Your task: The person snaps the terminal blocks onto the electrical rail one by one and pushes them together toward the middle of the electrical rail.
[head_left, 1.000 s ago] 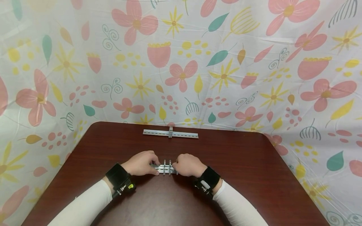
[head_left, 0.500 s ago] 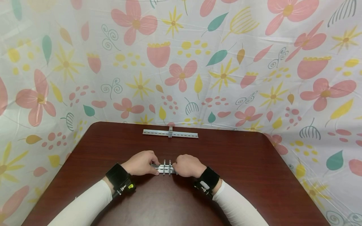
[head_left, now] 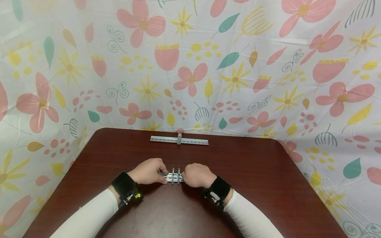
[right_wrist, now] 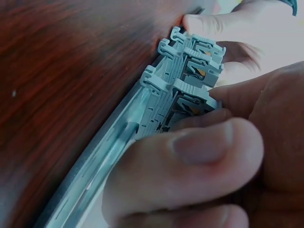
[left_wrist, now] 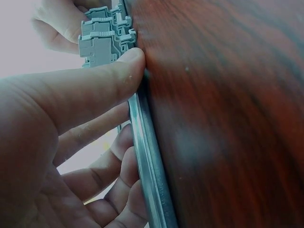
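A slotted metal DIN rail (head_left: 169, 178) lies across the table in front of me. My left hand (head_left: 149, 172) grips its left part, thumb (left_wrist: 129, 61) along the near edge and fingers on the far side. Several grey terminal blocks sit on the rail; in the head view two narrow ones (head_left: 179, 177) stand upright between my hands. My right hand (head_left: 197, 175) has curled fingers at the rail's right part. The right wrist view has it pinching the nearest terminal block (right_wrist: 183, 97), with two more blocks (right_wrist: 197, 59) beyond. In the head view that pinched block is hidden by the hand.
A second DIN rail (head_left: 194, 141) lies near the table's back edge, with grey blocks (head_left: 179, 139) clipped at its middle. The brown wooden table (head_left: 238, 165) has a flowered cloth (head_left: 190, 66) hanging behind and beside it.
My right hand has shifted slightly toward me, and the block at its fingertips, partly visible earlier, is now covered in the head view. The left hand and rail stay put.
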The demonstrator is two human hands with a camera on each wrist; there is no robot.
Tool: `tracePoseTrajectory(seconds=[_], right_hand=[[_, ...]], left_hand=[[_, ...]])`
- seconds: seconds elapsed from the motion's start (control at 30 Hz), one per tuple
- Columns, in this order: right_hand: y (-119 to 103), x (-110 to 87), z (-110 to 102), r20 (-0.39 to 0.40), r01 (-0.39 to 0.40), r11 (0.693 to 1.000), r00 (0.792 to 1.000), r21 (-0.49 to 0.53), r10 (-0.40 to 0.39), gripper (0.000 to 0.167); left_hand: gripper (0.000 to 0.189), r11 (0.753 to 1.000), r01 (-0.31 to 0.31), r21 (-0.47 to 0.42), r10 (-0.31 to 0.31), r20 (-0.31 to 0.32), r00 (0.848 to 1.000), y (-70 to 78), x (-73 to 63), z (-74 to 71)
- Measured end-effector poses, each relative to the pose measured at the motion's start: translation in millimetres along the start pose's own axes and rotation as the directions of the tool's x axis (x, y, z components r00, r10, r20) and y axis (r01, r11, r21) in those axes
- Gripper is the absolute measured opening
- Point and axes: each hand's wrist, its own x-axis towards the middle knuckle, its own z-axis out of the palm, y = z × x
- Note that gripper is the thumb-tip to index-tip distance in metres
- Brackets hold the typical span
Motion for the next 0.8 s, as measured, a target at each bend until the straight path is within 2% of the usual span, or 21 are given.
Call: tracePoseTrajectory(seconds=[0.23,0.47,0.6,0.8], right_hand=[[-1,-0.8,6,-0.018,0.007,0.998,1.000,-0.055,-0.008,0.048],[-3,-6.4,14,-0.078,0.036,0.990,0.996,-0.135,-0.046,0.044],[0,-5.1,16,-0.092,0.021,0.997,0.995,-0.072,-0.028,0.045],[5,-3.7,13,-0.059,0.008,0.999,0.998,0.046,-0.006,0.048]], left_hand=[[0.024,1.000,0.006,0.001,-0.006,0.000,1.000,1.6,-0.2,-0.7],[0.023,1.000,0.014,-0.005,-0.014,0.002,1.000,-0.5,0.9,1.4],[0.023,1.000,0.008,-0.006,-0.008,-0.001,1.000,-0.6,0.2,0.6],[0.023,1.000,0.010,-0.006,-0.010,0.010,1.000,3.1,-0.2,-0.6]])
